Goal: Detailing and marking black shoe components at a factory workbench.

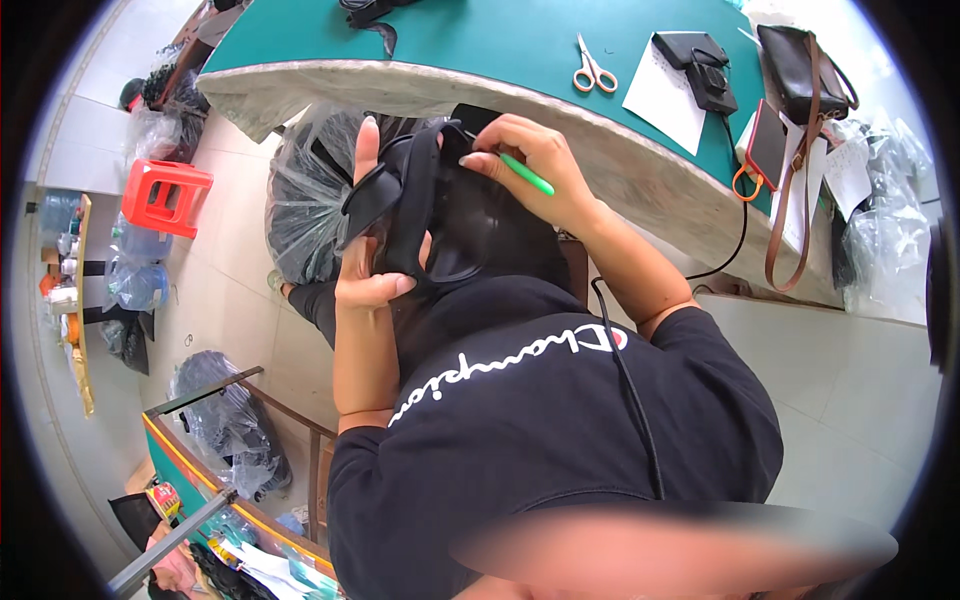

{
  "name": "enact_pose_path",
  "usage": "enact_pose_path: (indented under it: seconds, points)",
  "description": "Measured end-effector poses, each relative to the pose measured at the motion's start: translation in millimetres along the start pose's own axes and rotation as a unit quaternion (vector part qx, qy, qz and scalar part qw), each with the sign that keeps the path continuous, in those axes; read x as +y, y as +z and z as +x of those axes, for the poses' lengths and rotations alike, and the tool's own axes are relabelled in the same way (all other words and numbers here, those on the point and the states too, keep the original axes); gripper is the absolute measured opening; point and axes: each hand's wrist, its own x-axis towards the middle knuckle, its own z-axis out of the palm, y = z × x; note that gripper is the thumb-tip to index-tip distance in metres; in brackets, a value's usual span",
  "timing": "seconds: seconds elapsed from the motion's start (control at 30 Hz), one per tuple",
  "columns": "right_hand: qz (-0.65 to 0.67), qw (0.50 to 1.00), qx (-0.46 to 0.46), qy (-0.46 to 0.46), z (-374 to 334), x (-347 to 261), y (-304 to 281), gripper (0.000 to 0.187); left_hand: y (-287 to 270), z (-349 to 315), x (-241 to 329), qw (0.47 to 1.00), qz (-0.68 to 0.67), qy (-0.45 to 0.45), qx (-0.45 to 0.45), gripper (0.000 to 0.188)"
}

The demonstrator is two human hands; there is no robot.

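Note:
A black strap-like piece with curved, padded-looking bands [412,215] is held up over my lap. My left hand [365,285] grips it from the left, index finger pointing up and thumb out to the side; its other fingers are partly hidden behind the bands. Between the fingers of my right hand [545,165] is a slim tool with a bright green handle [527,174]. Its thin tip points at the upper edge of the black piece, and the fingertips there are close to or touching the material. The exact kind of tool cannot be made out.
Ahead stands a green-topped table [480,45] with scissors [594,68], a black device [708,80] on white paper, a phone [765,140] and a dark handbag [800,75]. Left are a clear plastic bag [305,200] and a red stool [165,197]. A black cable [635,400] crosses my shirt.

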Motion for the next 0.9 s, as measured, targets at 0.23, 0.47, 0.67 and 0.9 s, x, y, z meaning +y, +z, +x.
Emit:
enact_pose_path:
  seconds: [0.23, 0.47, 0.67, 0.9]
  points:
    - [-0.081, 0.921, 0.067, -0.375, -41.8, 3.5, -17.1, 0.029, -19.2, 5.7, -1.6, 0.995, -0.052, 0.078, 0.031, 0.113]
    - [-0.181, 0.977, -0.103, -0.052, -34.4, 8.5, -72.3, 0.014, -31.4, 6.0, 16.6, 0.993, -0.054, 0.096, -0.035, 0.114]
    - [0.178, 0.968, -0.024, 0.178, -13.9, 4.9, -43.3, 0.021, -19.8, 12.5, 22.7, 0.993, -0.063, 0.093, -0.045, 0.115]
    - [0.544, 0.755, -0.075, 0.359, 50.0, -9.0, 33.1, 0.032, -15.7, 29.0, 48.2, 0.983, -0.162, 0.050, -0.073, 0.098]
